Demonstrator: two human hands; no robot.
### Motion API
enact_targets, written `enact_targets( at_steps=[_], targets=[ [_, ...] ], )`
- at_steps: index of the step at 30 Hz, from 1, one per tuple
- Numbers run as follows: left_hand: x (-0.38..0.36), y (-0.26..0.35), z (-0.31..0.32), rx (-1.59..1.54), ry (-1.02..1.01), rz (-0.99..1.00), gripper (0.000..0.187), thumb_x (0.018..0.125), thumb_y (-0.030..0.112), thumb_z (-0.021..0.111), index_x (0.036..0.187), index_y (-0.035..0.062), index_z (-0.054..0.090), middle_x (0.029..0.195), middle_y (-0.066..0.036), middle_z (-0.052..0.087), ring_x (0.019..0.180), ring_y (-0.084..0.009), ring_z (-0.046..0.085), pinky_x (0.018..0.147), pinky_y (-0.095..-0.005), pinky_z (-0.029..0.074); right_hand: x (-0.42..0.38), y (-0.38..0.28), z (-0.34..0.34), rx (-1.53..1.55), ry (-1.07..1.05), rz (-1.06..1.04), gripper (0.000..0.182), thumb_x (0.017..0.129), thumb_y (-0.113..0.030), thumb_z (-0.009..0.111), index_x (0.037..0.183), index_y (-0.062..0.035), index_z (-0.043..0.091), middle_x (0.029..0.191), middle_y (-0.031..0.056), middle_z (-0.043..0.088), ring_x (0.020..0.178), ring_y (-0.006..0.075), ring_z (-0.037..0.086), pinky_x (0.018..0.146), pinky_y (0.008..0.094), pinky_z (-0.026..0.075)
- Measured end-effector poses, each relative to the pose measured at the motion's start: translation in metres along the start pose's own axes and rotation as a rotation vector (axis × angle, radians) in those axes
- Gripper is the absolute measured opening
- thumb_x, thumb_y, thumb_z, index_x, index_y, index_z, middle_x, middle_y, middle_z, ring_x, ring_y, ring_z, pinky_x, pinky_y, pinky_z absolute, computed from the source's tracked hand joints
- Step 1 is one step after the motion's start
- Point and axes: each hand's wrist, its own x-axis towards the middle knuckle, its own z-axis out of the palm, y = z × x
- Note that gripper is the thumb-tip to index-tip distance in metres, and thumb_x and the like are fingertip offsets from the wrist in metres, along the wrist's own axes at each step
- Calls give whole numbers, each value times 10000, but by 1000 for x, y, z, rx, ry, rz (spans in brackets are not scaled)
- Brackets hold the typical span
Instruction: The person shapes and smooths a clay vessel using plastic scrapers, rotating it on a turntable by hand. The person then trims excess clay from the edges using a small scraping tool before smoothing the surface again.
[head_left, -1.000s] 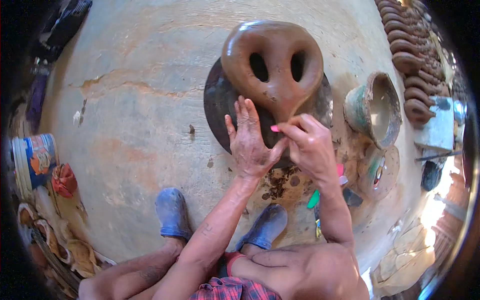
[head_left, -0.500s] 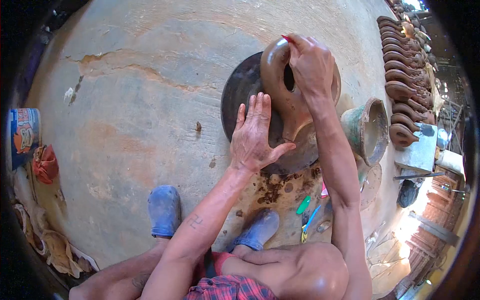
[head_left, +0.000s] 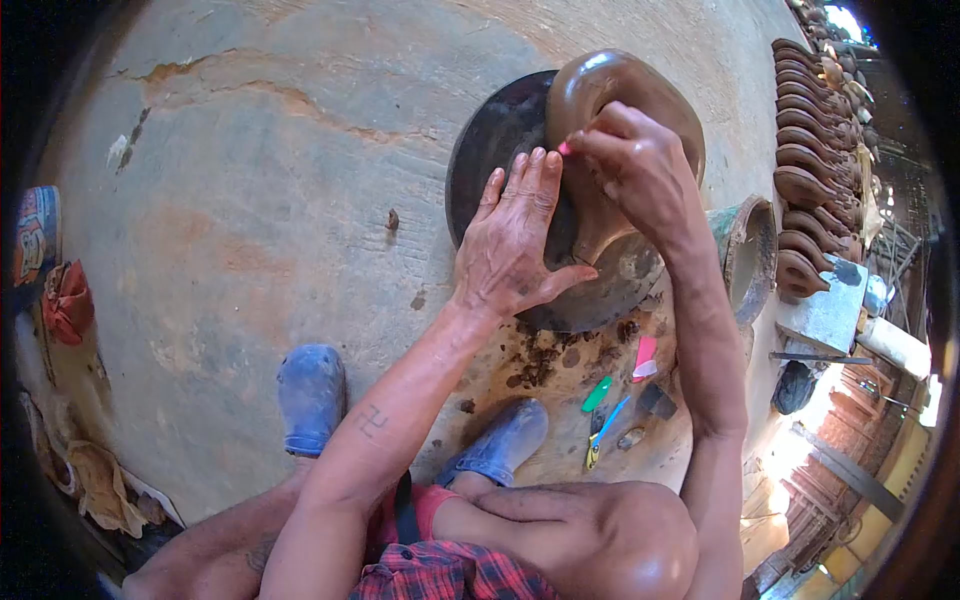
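A smooth brown clay vessel [head_left: 610, 75], ring-shaped with a tapering neck, lies on a dark round wheel disc [head_left: 485, 140]. My left hand [head_left: 505, 240] is stretched flat, with its fingertips against the vessel's near left side and its thumb reaching over the neck end. Bent over the ring's middle is my right hand [head_left: 640, 165], its fingers closed on a small red scraper [head_left: 565, 149] of which only a corner shows. The right hand covers the hole in the ring.
A worn green bucket [head_left: 752, 262] stands right of the disc. On the floor lie a pink piece [head_left: 644, 355], a green piece [head_left: 597, 393] and a blue-and-yellow tool [head_left: 607, 432]. Several similar clay vessels [head_left: 800, 130] line the right side, near a pale block [head_left: 832, 300].
My right hand has moved from the ring's far rim down toward its middle, carrying the red scraper close to my left fingertips. The left hand stays flat by the vessel.
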Motion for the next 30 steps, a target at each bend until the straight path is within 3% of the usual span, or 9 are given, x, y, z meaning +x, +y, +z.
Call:
enact_targets(
  at_steps=[1,6,7,10,13,19,21,27,30],
  targets=[
    [0,0,0,20,15,12,1480,671,687,898,1693,-66,138,1680,-317,366,1574,-420,378,1309,-528,260,-4,-2,-5,-20,-84,-93,249,811,-88,736,1043,-150,803,942,72,654,935,296,688,781,454,597],
    [0,0,0,-20,17,-10,1467,669,668,903,1698,-50,143,1683,-311,357,1577,-428,364,1310,-533,264,-18,-10,-28,-118,-385,-154,246,801,-119,752,1039,-161,799,961,68,651,933,263,680,792,421,595],
    [0,-1,1,-49,17,-10,1430,687,655,894,1704,-30,156,1694,-301,342,1590,-428,338,1312,-538,260,-16,-6,-26,-114,-388,-151,246,801,-119,752,1039,-161,799,961,68,651,933,263,680,792,421,595],
    [0,-1,1,-28,19,6,1440,677,657,897,1703,-31,158,1687,-300,354,1582,-431,352,1310,-538,266,-4,6,-18,-107,110,-139,260,832,-135,757,1088,-158,791,1047,67,714,940,285,704,813,417,601],
    [1,-1,1,-41,42,18,1441,676,658,898,1703,-33,158,1682,-298,365,1575,-432,364,1308,-536,271,4,17,-3,-147,130,-164,260,849,-124,739,1107,-146,769,1060,64,718,960,292,707,824,410,600],
    [-1,-2,5,7,79,20,1542,618,653,950,1716,-15,97,1658,-304,414,1540,-424,433,1282,-542,311,-15,8,-5,-120,-32,-254,219,860,-178,706,1069,-147,761,1022,34,668,998,259,668,816,403,596],
    [-1,-2,5,5,80,14,1549,614,654,952,1716,-16,94,1656,-305,416,1542,-421,431,1284,-539,311,-25,1,-11,-123,-165,-216,210,860,-194,708,1054,-139,766,1009,38,659,991,258,667,809,404,591],
    [-2,4,5,9,98,-3,1567,595,651,960,1713,-22,91,1664,-306,403,1551,-410,422,1285,-532,311,-52,-30,-20,-161,-230,-112,99,853,-163,728,917,-93,760,958,65,647,951,277,663,795,419,584],
    [-2,-2,9,14,124,12,1547,590,633,965,1719,7,111,1681,-281,391,1554,-410,419,1285,-533,312,-79,-53,-16,-28,-253,89,108,835,-120,764,937,-94,790,867,102,622,883,306,670,760,436,562]
  ],
)
